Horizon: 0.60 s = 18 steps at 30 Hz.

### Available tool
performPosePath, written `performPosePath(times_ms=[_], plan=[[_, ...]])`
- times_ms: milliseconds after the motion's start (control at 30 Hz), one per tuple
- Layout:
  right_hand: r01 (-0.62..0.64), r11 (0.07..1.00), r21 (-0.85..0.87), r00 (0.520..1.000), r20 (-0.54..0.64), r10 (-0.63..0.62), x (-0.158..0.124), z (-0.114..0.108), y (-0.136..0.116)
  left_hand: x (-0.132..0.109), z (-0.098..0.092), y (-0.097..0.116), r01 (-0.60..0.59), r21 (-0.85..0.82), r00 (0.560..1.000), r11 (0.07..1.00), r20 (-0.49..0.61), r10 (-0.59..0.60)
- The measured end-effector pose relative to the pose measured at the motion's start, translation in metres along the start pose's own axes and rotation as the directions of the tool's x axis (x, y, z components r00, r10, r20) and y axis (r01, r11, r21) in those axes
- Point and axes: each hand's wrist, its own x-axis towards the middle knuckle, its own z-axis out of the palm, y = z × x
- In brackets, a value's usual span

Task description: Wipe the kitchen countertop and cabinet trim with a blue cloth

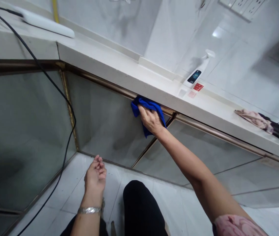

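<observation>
A blue cloth (148,104) is bunched under my right hand (151,121), which presses it against the metal rail (203,126) just below the counter edge. The cloth also covers part of the glass cabinet panel (105,121), left of the diagonal metal strip between two panels. Lower down, my left hand (95,172) hangs over the floor with its palm up and its fingers loosely curled, holding nothing. A silver bracelet is on that wrist.
A black cable (72,131) loops down the left side from a white device (48,26) on the counter (120,72). A white handheld device (198,72), a red packet (198,87) and bunched fabric (254,119) lie farther right.
</observation>
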Motion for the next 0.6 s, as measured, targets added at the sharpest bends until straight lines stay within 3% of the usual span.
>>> performPosePath(times_ms=[167, 300, 367, 500, 600], plan=[[-0.083, 0.978, -0.194, 0.996, -0.033, 0.078, -0.058, -0.033, 0.033, -0.007, -0.003, -0.001, -0.014, 0.014, 0.999, 1.000, 0.039, 0.014], [-0.123, 0.960, -0.252, 0.992, -0.025, 0.121, -0.082, -0.045, 0.048, -0.015, 0.003, -0.007, 0.026, -0.020, 0.998, 0.999, 0.060, -0.025], [-0.141, 0.967, -0.211, 0.990, -0.045, 0.134, -0.084, -0.042, 0.049, -0.019, 0.007, -0.014, 0.079, -0.023, 0.994, 0.997, 0.078, -0.077], [-0.169, 0.980, -0.104, 0.968, -0.205, 0.145, -0.073, -0.028, 0.038, -0.023, 0.016, -0.030, 0.192, -0.025, 0.975, 0.981, 0.121, -0.188], [-0.192, 0.981, -0.038, 0.962, -0.208, 0.180, -0.055, -0.016, 0.023, -0.022, 0.019, -0.039, 0.236, -0.021, 0.962, 0.971, 0.142, -0.231]])
